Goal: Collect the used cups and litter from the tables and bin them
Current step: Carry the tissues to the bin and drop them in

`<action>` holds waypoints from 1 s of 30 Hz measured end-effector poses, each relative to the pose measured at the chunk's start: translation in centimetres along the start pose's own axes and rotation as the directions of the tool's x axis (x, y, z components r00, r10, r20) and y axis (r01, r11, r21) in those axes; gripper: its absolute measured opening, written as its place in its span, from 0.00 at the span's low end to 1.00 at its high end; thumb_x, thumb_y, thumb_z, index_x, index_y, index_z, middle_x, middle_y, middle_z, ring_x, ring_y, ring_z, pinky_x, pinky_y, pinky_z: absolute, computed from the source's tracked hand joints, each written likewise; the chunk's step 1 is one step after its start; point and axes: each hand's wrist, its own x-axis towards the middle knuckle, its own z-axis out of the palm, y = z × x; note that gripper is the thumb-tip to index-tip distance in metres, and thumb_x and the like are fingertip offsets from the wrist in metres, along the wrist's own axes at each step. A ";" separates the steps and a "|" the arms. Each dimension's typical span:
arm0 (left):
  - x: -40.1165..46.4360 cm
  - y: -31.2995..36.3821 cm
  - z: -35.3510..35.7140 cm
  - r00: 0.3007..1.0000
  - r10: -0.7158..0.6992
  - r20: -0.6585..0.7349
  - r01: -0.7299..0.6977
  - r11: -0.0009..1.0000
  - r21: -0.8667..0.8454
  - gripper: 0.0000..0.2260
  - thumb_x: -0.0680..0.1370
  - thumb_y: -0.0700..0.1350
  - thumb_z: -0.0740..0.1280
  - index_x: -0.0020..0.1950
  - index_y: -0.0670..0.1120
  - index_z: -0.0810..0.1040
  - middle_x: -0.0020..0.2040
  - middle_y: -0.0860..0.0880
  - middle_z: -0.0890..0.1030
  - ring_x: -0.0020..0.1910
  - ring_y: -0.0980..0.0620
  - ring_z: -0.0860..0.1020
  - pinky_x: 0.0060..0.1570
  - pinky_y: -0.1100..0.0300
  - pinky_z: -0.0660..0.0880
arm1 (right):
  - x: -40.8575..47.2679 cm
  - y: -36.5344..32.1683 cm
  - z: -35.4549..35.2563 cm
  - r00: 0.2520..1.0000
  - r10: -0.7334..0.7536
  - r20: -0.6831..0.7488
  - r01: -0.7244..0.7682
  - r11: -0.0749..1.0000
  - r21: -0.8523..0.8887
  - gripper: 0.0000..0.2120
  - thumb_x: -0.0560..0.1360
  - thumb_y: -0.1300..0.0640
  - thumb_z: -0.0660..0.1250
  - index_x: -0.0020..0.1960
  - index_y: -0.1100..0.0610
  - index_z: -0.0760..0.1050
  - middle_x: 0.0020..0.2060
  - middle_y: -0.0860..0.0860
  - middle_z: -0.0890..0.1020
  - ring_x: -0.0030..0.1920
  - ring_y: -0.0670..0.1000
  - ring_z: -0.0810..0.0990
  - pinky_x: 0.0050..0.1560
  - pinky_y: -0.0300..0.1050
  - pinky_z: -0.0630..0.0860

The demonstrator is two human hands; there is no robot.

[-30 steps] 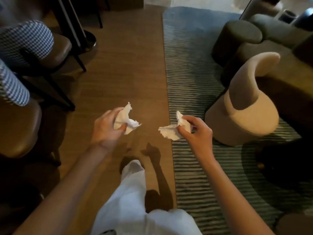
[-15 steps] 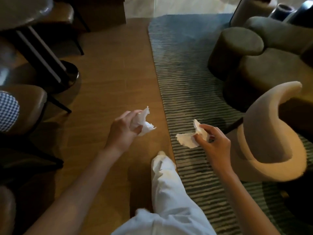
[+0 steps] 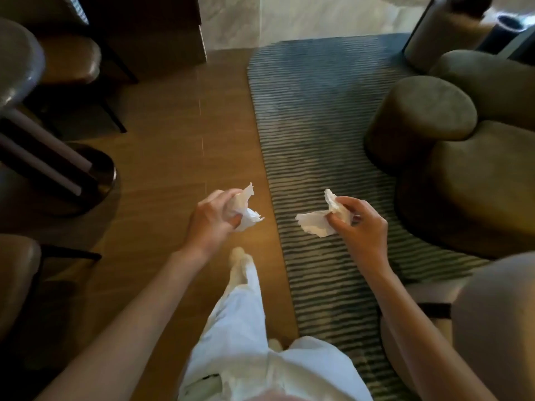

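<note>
My left hand (image 3: 212,218) is closed around a crumpled white napkin (image 3: 246,208), held above the wooden floor. A second crumpled white napkin (image 3: 317,221) is pinched in my right hand (image 3: 362,224), over the edge of the striped rug (image 3: 312,125). Both hands are held out in front of me at about waist height, a short gap between them. My white trouser leg and shoe (image 3: 240,282) show below, stepping forward. No cup and no bin are in view.
Brown chairs (image 3: 69,62) and a round table with a dark pedestal base (image 3: 86,175) stand on the left. Dark round poufs (image 3: 419,120) and a sofa fill the right. A beige chair (image 3: 492,319) is close at my lower right. A wooden strip (image 3: 179,146) runs ahead between them.
I have walked forward along the floor. The beige chair has slid from mid right down to the lower right corner, and the left table has come closer. Both hands still hold their napkins.
</note>
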 end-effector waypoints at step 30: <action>73.4 -9.4 -3.2 0.997 -0.082 -0.003 0.082 0.997 -0.004 0.22 0.69 0.37 0.74 0.62 0.48 0.77 0.52 0.50 0.78 0.49 0.56 0.73 0.40 0.78 0.65 | 73.8 -7.8 22.1 0.995 -0.043 0.090 0.045 0.999 -0.019 0.14 0.72 0.57 0.72 0.57 0.56 0.79 0.51 0.49 0.81 0.50 0.45 0.78 0.49 0.34 0.74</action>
